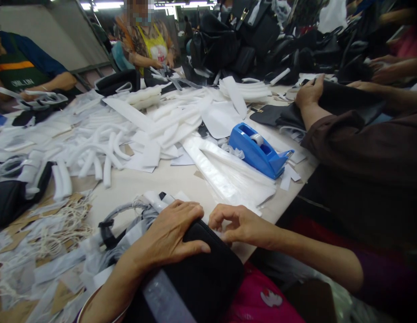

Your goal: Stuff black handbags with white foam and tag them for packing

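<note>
A black bag lies tilted at the table's near edge, against a pink cloth with a white print. My left hand lies over its top edge, gripping it with the thumb on the near face. On the far right side of the bag, my right hand has its fingers pinched at the zipper edge, on something small and whitish that I cannot make out. A translucent strip runs down the near face. Beside the left hand, grey wrapped handles stick out.
A blue tape dispenser stands beyond my right hand, near plastic sleeves. White foam pieces cover the middle. Strings and scraps lie at left. Another person's arms hold a black bag at right; more people work behind.
</note>
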Demonstrator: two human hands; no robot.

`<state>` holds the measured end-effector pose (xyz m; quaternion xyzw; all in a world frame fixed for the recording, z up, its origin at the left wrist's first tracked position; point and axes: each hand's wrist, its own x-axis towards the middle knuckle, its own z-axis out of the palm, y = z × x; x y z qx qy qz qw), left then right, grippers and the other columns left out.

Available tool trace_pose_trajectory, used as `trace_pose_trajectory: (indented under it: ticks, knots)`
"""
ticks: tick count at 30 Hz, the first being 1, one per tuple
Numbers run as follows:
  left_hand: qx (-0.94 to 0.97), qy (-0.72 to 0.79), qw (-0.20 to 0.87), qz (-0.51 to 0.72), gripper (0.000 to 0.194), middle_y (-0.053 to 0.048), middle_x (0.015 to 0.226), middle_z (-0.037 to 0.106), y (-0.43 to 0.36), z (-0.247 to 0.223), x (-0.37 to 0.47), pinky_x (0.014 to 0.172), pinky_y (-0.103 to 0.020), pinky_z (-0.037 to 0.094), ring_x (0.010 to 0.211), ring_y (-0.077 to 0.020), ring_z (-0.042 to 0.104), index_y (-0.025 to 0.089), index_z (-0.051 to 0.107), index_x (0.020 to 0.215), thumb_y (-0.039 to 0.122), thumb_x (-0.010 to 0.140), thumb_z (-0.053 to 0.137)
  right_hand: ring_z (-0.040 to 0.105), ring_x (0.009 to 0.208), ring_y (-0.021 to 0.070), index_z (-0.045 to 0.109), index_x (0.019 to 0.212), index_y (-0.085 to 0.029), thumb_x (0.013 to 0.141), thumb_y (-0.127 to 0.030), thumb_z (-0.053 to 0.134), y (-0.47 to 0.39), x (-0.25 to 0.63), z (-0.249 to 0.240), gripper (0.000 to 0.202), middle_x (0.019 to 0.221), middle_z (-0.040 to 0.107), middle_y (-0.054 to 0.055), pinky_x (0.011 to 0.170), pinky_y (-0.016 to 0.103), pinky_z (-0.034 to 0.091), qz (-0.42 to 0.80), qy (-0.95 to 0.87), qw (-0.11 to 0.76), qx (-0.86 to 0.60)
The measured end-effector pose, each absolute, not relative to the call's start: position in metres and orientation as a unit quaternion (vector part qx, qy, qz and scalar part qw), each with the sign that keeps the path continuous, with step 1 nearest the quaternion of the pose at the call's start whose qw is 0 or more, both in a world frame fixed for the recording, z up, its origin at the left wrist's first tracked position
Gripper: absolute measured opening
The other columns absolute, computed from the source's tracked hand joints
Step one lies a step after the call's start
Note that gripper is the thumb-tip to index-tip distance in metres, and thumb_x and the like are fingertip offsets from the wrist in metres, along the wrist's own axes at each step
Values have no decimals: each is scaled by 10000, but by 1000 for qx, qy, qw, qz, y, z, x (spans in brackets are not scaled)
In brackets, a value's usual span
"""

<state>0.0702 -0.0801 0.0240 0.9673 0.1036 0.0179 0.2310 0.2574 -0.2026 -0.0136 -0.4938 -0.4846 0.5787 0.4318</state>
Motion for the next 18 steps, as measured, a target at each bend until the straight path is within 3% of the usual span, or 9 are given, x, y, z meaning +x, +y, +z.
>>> trace_pose_trajectory:
  ticks: [3,6,9,12,15,18]
  knots:
    - [968,98,231,13,541,-72,1083,612,-81,24,72,914,-370,378,994,-245,549,213,524,1091,673,809,489,502,845,138,636,878,-198,737,-97,631,-218,264,-16,173,952,500,26,701,245,431,388,-612,399,-562]
    - [968,99,231,14,532,-75,1083,607,-80,25,74,902,-368,382,995,-242,550,200,518,1064,670,817,479,487,781,133,641,843,-200,797,-90,563,-224,261,-17,142,847,516,8,712,251,392,298,-662,335,-601]
    - [969,104,223,6,532,-71,1048,606,-80,23,76,891,-380,379,970,-243,551,197,522,1005,689,809,467,478,626,95,623,744,-173,797,-100,550,-220,254,-17,115,668,519,-34,580,200,350,407,-606,339,-593]
    - [972,110,206,0,524,-57,991,603,-79,16,79,915,-407,362,938,-241,552,205,520,937,705,817,423,489,588,86,634,708,-155,781,-141,585,-216,246,-21,89,629,551,-41,521,181,332,491,-523,385,-580]
    - [979,121,166,3,508,-34,897,592,-80,8,82,963,-440,332,896,-234,558,207,502,880,705,817,420,496,567,88,642,731,-153,780,-219,629,-217,247,-29,83,612,568,-39,504,182,339,528,-476,388,-587]
    - [982,136,134,14,521,-26,854,583,-82,2,85,951,-452,341,850,-230,559,207,491,891,717,791,450,557,616,113,645,877,-170,773,-168,612,-222,260,-24,108,676,621,-25,556,202,402,541,-499,334,-589]
